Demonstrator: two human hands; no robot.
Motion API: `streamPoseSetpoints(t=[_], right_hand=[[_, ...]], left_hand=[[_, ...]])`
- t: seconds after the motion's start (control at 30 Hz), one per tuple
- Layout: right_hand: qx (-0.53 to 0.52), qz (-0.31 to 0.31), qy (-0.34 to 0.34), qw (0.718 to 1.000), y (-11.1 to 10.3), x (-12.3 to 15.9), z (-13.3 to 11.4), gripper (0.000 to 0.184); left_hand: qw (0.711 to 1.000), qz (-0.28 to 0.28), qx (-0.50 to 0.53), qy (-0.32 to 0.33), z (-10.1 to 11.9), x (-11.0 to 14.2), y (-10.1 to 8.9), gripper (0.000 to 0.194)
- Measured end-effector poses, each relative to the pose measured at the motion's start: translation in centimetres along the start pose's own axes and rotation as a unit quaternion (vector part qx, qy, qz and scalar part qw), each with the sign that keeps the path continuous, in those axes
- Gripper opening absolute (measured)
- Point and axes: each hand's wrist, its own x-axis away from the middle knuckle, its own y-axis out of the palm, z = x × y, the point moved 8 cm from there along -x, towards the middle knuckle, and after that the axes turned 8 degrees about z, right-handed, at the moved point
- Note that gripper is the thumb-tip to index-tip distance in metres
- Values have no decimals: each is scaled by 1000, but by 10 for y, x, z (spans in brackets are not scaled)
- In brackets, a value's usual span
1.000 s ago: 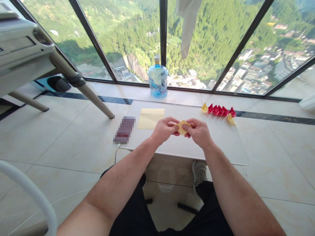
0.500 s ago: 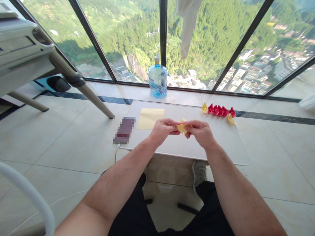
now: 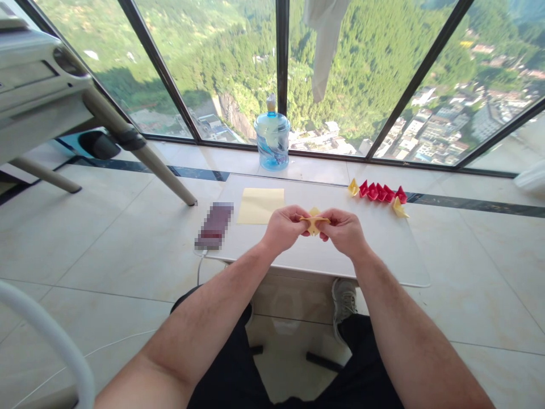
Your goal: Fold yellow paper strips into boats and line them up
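Between my two hands is a small piece of folded yellow paper (image 3: pixel 314 213), held above the low white table (image 3: pixel 361 255). My left hand (image 3: pixel 284 227) pinches its left side, thumb and fingers closed. On the opposite side, my right hand (image 3: pixel 343 230) grips the paper in the same way. Fingers cover part of the folds. Flat yellow paper (image 3: pixel 260 205) lies on the table beyond my left hand. To the far right, several folded red paper pieces (image 3: pixel 378 192) stand in a row, with one folded yellow piece (image 3: pixel 353 187) at their left end and another (image 3: pixel 399 208) in front.
A phone (image 3: pixel 215 226) with a cable lies at the table's left edge. Behind the table, a blue water jug (image 3: pixel 272 141) stands by the window. A grey table leg (image 3: pixel 166 173) reaches the floor at left, and a white curved tube (image 3: pixel 51 335) is nearby.
My fingers have shifted on the folded yellow paper, and its upper edge now shows as a flat strip across both thumbs. The pieces on the table have stayed put.
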Motion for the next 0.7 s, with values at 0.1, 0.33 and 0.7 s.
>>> streamPoseSetpoints(t=[0.1, 0.33, 0.7], right_hand=[[-10, 15, -4, 1000, -1, -1, -1, 19], [-76, -6, 7, 997, -2, -1, -2, 15], [-72, -36, 23, 996, -2, -1, -1, 14]], left_hand=[[999, 22, 27, -4, 1, -1, -2, 13], [998, 25, 57, -14, 5, 0, -4, 14], [996, 31, 70, -43, 2, -1, -8, 16]])
